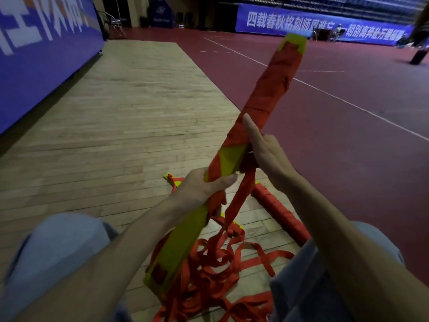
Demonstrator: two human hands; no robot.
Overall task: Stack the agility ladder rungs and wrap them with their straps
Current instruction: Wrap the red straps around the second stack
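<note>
Holds up one slanted stack of flat yellow plastic ladder rungs, far half bound in red. Left hand clamped round its middle; right hand just beyond, pinching one red woven strap. Near right on the wooden floor, one red-wrapped bundle beside one loose strap heap.

Bare forearms; bare left hand, right hand; light blue trousers, soft creased fabric.
</note>
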